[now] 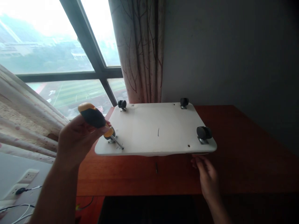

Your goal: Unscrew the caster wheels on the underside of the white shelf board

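My left hand [76,137] grips a yellow-and-black screwdriver [93,116] over the smooth white board [149,127], marked with a short dark stroke, on the reddish wooden counter [130,174]; my right hand [206,174] curls at its front edge.

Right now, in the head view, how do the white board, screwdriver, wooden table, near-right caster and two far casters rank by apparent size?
1. wooden table
2. white board
3. screwdriver
4. near-right caster
Far-left caster and far-right caster: smallest, too alike to rank.
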Available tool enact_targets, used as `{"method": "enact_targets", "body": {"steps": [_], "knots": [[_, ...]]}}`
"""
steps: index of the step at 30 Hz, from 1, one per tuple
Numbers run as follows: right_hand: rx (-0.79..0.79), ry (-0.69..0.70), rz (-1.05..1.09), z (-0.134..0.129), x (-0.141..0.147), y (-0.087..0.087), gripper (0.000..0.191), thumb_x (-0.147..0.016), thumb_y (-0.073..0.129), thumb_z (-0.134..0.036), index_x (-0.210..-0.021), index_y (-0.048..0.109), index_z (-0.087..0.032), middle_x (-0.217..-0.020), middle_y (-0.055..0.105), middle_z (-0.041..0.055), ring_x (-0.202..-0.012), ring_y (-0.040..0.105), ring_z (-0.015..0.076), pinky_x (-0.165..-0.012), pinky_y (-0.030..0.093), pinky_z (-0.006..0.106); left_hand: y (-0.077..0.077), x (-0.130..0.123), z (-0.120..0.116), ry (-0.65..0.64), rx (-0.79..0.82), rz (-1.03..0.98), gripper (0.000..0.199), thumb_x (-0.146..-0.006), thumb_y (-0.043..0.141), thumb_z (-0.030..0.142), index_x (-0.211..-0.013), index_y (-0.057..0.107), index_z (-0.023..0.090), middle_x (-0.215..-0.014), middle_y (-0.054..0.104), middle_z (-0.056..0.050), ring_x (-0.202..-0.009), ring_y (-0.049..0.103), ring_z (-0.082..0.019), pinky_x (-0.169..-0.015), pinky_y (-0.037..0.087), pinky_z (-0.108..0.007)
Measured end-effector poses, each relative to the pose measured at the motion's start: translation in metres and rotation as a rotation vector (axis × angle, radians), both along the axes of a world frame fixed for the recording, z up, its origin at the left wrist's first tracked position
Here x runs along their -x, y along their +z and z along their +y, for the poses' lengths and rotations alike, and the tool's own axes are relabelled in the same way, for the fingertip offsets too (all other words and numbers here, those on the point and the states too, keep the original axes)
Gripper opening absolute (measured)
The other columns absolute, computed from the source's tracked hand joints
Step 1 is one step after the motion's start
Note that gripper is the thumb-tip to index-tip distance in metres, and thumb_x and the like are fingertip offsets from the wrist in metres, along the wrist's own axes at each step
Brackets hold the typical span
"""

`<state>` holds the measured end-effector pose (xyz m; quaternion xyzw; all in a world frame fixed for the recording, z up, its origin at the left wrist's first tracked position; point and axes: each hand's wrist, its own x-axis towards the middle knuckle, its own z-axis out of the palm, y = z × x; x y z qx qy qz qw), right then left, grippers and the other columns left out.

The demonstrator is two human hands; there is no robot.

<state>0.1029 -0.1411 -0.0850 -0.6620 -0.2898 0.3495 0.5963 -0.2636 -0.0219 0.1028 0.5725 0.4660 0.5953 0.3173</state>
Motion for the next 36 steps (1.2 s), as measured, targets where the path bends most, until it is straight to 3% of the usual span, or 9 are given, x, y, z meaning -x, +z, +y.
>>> {"method": "enact_targets", "body": {"steps": [5, 8, 11, 14, 19, 23, 27, 33, 36], "knots": [[-0.008, 0.007, 0.011, 0.000, -0.001, -0.002, 0.044, -0.082, 0.069, -0.057, -0.101, 0.070, -0.018, -0.093, 0.071, 0.0065, -0.084, 0.065, 0.0213, -0.077, 0.052, 0.033, 0.008, 0.009, 0.003, -0.181, 0.038, 0.066, 0.023, -0.067, 0.089, 0.016, -0.086, 0.075, 0.017, -0.088, 0.077, -0.006, -0.082, 0.076, -0.020, -0.076, 0.065, -0.027], [-0.024, -0.020, 0.020, 0.001, 0.000, -0.004, 0.042, -0.083, 0.070, -0.055, -0.101, 0.068, -0.018, -0.092, 0.071, 0.0061, -0.083, 0.064, 0.0204, -0.077, 0.052, 0.033, 0.012, 0.007, 0.006, -0.255, 0.045, 0.085, 0.036, -0.074, 0.084, 0.018, -0.108, 0.071, 0.019, -0.086, 0.076, -0.006, -0.081, 0.074, -0.018, -0.074, 0.064, -0.026], [-0.094, -0.101, 0.080, 0.003, 0.002, -0.002, 0.038, -0.083, 0.071, -0.052, -0.103, 0.063, -0.020, -0.093, 0.069, 0.0040, -0.079, 0.063, 0.0178, -0.073, 0.051, 0.031, 0.014, -0.001, 0.007, -0.249, -0.016, 0.071, 0.057, -0.077, 0.082, 0.016, -0.130, 0.060, 0.023, -0.088, 0.073, -0.004, -0.080, 0.072, -0.016, -0.071, 0.062, -0.024], [-0.166, -0.168, 0.168, 0.009, -0.001, 0.003, 0.042, -0.083, 0.071, -0.051, -0.113, 0.059, -0.023, -0.094, 0.067, 0.0013, -0.075, 0.062, 0.0160, -0.066, 0.050, 0.029, 0.014, -0.008, 0.008, -0.224, -0.103, -0.063, 0.059, -0.078, 0.081, 0.017, -0.132, 0.059, 0.022, -0.097, 0.072, -0.007, -0.086, 0.073, -0.019, -0.078, 0.062, -0.029], [-0.295, -0.182, 0.162, 0.030, -0.019, 0.012, 0.053, -0.090, 0.055, -0.058, -0.129, 0.060, -0.023, -0.100, 0.066, 0.0050, -0.074, 0.061, 0.0164, -0.058, 0.046, 0.027, 0.021, -0.010, 0.011, -0.362, -0.106, -0.289, 0.056, -0.087, 0.070, 0.034, -0.139, 0.057, 0.016, -0.113, 0.070, -0.015, -0.095, 0.072, -0.029, -0.082, 0.063, -0.040], [-0.288, -0.206, 0.134, 0.041, -0.030, 0.010, 0.058, -0.089, 0.056, -0.060, -0.130, 0.063, -0.020, -0.117, 0.065, 0.0082, -0.082, 0.060, 0.0170, -0.060, 0.046, 0.026, 0.028, -0.014, 0.014, -0.344, -0.126, -0.328, 0.036, -0.090, 0.067, 0.034, -0.118, 0.069, 0.012, -0.098, 0.069, -0.012, -0.083, 0.071, -0.024, -0.074, 0.063, -0.036], [-0.257, -0.277, 0.120, 0.041, -0.031, 0.007, 0.059, -0.086, 0.062, -0.059, -0.130, 0.064, -0.020, -0.117, 0.066, 0.0082, -0.087, 0.061, 0.0180, -0.064, 0.048, 0.027, 0.032, -0.018, 0.013, -0.362, -0.128, -0.349, 0.022, -0.091, 0.065, 0.033, -0.100, 0.070, 0.013, -0.088, 0.067, -0.010, -0.082, 0.068, -0.023, -0.071, 0.062, -0.035], [-0.268, -0.261, 0.109, 0.038, -0.032, 0.006, 0.057, -0.087, 0.062, -0.056, -0.129, 0.065, -0.018, -0.117, 0.066, 0.0101, -0.082, 0.060, 0.0169, -0.062, 0.047, 0.026, 0.024, -0.009, 0.024, -0.579, -0.096, -0.442, 0.029, -0.081, 0.072, 0.037, -0.099, 0.065, 0.015, -0.112, 0.064, -0.013, -0.099, 0.067, -0.029, -0.076, 0.063, -0.040], [-0.252, -0.258, 0.079, 0.039, -0.032, 0.006, 0.056, -0.088, 0.059, -0.056, -0.129, 0.064, -0.019, -0.117, 0.066, 0.0104, -0.081, 0.061, 0.0177, -0.061, 0.047, 0.027, 0.022, -0.008, 0.031, -0.627, -0.079, -0.479, 0.029, -0.081, 0.074, 0.037, -0.099, 0.063, 0.016, -0.109, 0.064, -0.010, -0.077, 0.067, -0.019, -0.065, 0.061, -0.035]]}}
